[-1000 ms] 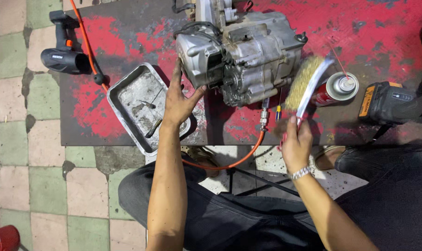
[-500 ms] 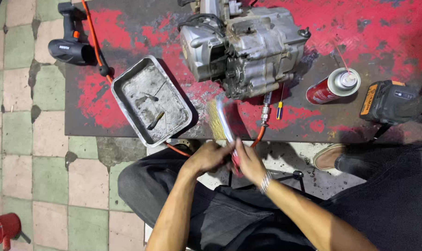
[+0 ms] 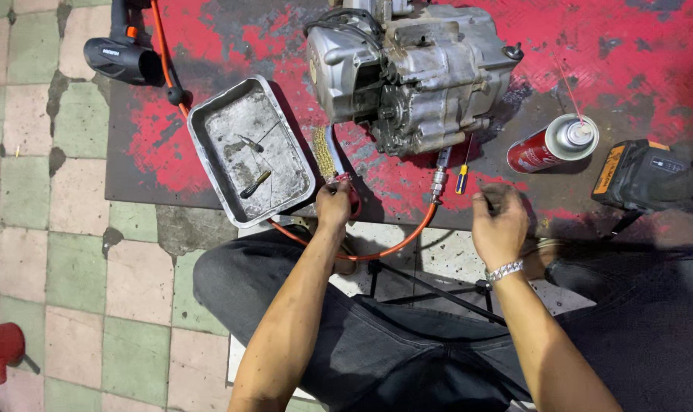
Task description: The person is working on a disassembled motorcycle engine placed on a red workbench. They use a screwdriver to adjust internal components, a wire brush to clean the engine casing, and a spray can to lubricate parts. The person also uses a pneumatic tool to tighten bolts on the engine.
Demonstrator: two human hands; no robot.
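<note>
The left hand (image 3: 334,204) grips a wire brush (image 3: 325,155) just below the dirty engine (image 3: 415,72); the right hand (image 3: 500,223) hangs loosely curled, holding nothing. Brushing looks not yet started.

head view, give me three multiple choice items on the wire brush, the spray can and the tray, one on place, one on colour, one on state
1. Where is the wire brush?
A. in the left hand
B. inside the tray
C. on the floor tiles

2. What colour is the body of the spray can?
A. blue
B. red
C. green

3. How does the spray can rest?
A. upright
B. hanging
C. lying on its side

Answers:
1 A, the left hand grips its handle between the metal tray and the engine.
2 B, its side is red with a pale cap.
3 C, it lies on the mat.
</note>
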